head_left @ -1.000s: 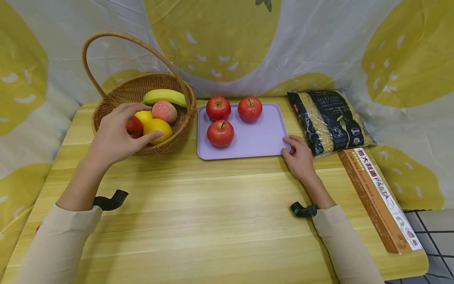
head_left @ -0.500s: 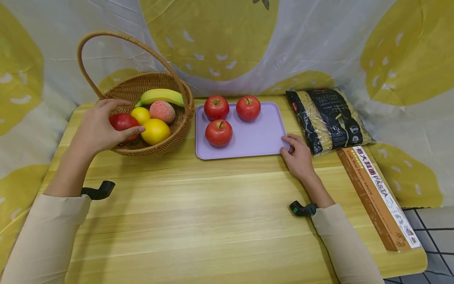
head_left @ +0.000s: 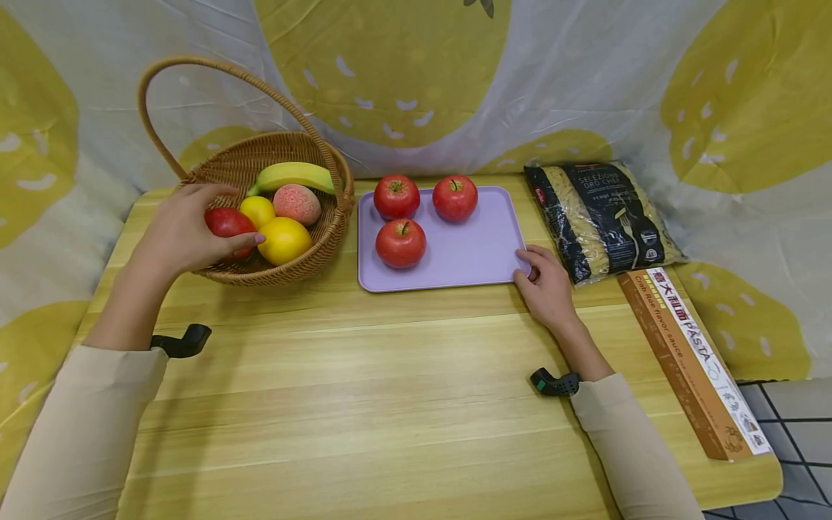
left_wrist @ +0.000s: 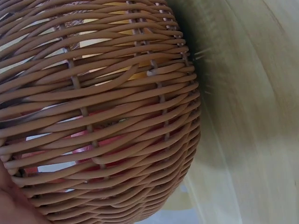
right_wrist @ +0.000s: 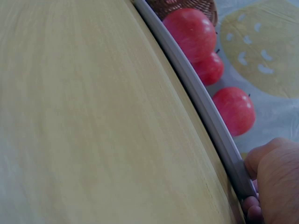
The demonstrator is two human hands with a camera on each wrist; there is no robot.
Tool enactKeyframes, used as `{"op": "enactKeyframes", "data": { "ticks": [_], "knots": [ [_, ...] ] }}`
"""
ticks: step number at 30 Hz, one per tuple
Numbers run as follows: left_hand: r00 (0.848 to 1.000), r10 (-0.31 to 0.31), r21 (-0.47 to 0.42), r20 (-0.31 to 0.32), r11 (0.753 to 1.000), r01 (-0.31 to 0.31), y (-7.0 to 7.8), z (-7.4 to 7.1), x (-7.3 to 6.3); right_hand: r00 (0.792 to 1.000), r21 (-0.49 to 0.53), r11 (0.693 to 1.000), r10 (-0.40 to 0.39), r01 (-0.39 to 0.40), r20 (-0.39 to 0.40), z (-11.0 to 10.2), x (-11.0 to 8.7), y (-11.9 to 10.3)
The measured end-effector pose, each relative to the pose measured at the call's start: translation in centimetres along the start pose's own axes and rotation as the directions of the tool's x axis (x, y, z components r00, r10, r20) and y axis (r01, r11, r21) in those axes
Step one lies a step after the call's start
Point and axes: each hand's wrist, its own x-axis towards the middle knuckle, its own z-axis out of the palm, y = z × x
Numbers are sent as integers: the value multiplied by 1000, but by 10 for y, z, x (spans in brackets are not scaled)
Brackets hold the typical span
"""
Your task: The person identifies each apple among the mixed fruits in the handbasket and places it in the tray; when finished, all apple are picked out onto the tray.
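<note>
A wicker basket (head_left: 312, 263) with a tall handle holds a banana (head_left: 295, 175), a pink fuzzy peach (head_left: 297, 204), two yellow lemon-like fruits (head_left: 284, 241) and a smooth dark red fruit (head_left: 229, 223). My left hand (head_left: 175, 230) reaches over the basket's left rim, thumb and fingers curved round the red fruit; its far side is hidden. In the left wrist view, the basket's woven wall (left_wrist: 103, 112) covers most of the hand's work. My right hand (head_left: 549, 289) pinches the right edge of a lilac tray (head_left: 468, 249), which carries three red apples (head_left: 401, 243).
A bag of penne pasta (head_left: 604, 220) lies right of the tray. A long pasta box (head_left: 695, 365) lies along the table's right side. Behind the table hangs a yellow-patterned cloth (head_left: 390, 72). The wooden table (head_left: 370, 404) stretches in front of the basket and tray.
My left hand has shifted left, from above the yellow fruits to round the red fruit, which now shows more. My right hand stays at the tray's edge.
</note>
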Motion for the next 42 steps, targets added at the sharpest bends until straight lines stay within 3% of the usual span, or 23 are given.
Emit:
{"op": "enactKeyframes", "data": {
  "ticks": [12,16,22,28,33,38,42],
  "knots": [
    [987,-47,41,153,998,41,-2,1,11,1000,-2,1000,-6,6,2,1,0,1],
    [982,-64,52,178,997,56,-2,1,10,1000,6,1000,-3,3,0,0,0,0],
    [986,-61,51,157,997,53,-1,1,7,1000,12,1000,-7,7,-4,-1,1,-1],
    [998,-9,11,63,1000,8,6,0,4,1000,14,1000,-4,4,3,-1,-1,-1],
    [1000,-17,-47,13,999,17,9,-2,4,1000,12,1000,-6,6,-5,-1,0,-1],
    [1000,-6,-111,20,994,8,9,-5,5,1000,7,1000,-8,8,-1,-1,0,0],
    [998,-2,-147,64,989,11,11,-8,5,1000,7,1000,-13,13,-2,0,0,1]
  ]
}}
